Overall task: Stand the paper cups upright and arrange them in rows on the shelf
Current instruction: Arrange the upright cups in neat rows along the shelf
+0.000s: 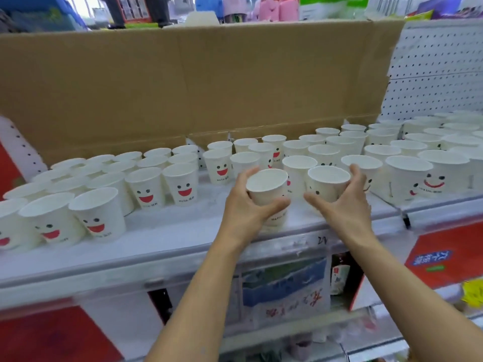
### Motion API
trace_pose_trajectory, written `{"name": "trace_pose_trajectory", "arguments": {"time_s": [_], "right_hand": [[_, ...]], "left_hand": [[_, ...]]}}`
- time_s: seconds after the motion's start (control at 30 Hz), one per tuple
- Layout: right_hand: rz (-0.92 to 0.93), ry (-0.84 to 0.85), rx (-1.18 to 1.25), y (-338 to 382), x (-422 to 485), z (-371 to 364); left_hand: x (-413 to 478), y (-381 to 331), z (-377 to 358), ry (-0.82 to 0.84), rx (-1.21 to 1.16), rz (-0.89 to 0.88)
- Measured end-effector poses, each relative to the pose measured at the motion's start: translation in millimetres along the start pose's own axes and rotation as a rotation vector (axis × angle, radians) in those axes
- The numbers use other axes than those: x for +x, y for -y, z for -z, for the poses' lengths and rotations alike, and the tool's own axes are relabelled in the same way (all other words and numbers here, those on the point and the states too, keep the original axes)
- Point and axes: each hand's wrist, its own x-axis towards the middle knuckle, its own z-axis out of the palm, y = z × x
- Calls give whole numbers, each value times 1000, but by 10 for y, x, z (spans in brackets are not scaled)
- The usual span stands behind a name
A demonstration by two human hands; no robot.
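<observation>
- The cardboard sheet (pixel 183 82) stands upright along the back of the white shelf (pixel 170 239) and serves as the reference for everything here.
- The left hand (pixel 245 212) reaches in front of the sheet's right half. Its fingers (pixel 252 173) curl round the far side of a white paper cup (pixel 266 185) and the thumb wraps the near side, so the cup is firmly grasped.
- That cup is mouth-up and leans slightly toward the camera, near the shelf's front edge and well forward of the sheet. Whether its base touches the shelf cannot be told.
- The right hand (pixel 342 205) is just to the right of the left one. Its fingers (pixel 356 176) hook round the far right side of a second cup (pixel 328 180) and the thumb lies under the near side, grasping it.
- The second cup is mouth-up and shows a printed dot eye on its side.
- The left cluster of cups (pixel 146 189) stands upright in rows before the sheet's left half, each with a red smile and two dark eyes.
- The middle cluster of cups (pixel 261 150) stands upright close against the foot of the sheet, behind both hands.
- The right cluster of cups (pixel 407 176) stands past the sheet's right end, in front of a white pegboard (pixel 439 71).
- A printed pack (pixel 285 291) sits on the lower level, below the sheet and the arms.
</observation>
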Motion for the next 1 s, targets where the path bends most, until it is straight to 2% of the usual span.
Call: {"name": "trace_pose_trajectory", "arguments": {"time_s": [0.1, 0.23, 0.3, 0.37, 0.47, 0.57, 0.63, 0.7, 0.77, 0.83, 0.9, 1.0], "right_hand": [[-5, -40, -21, 24, -6, 11], [124, -99, 236, 226, -256, -98], [232, -2, 321, 469, -467, -262], [286, 178, 350, 692, -608, -485], [248, 443, 322, 940, -628, -787], [206, 577, 241, 1000, -542, -946], [177, 635, 226, 995, -504, -978], [150, 666, 232, 991, -500, -1000], [126, 644, 255, 987, -527, -1044], [132, 573, 264, 983, -555, -1108], [160, 521, 252, 981, -569, -1158], [188, 509, 236, 997, -560, -1200]], "left_hand": [[-112, 39, 571, -119, 10, -8], [-149, 158, 1176, -163, 206, -29], [-147, 235, 1347, -164, 285, -18], [-157, 312, 1443, -164, 295, -8], [-191, 352, 1488, -149, 254, 15], [-305, 336, 1505, -205, 262, -3], [-432, 279, 1534, -311, 397, -77], [-480, 202, 1557, -359, 602, -246], [-388, 136, 1567, -290, 820, -409], [-253, 92, 1574, -172, 959, -459], [-159, 72, 1621, -82, 1008, -451], [-86, 60, 1815, -3, 931, -438]]}}
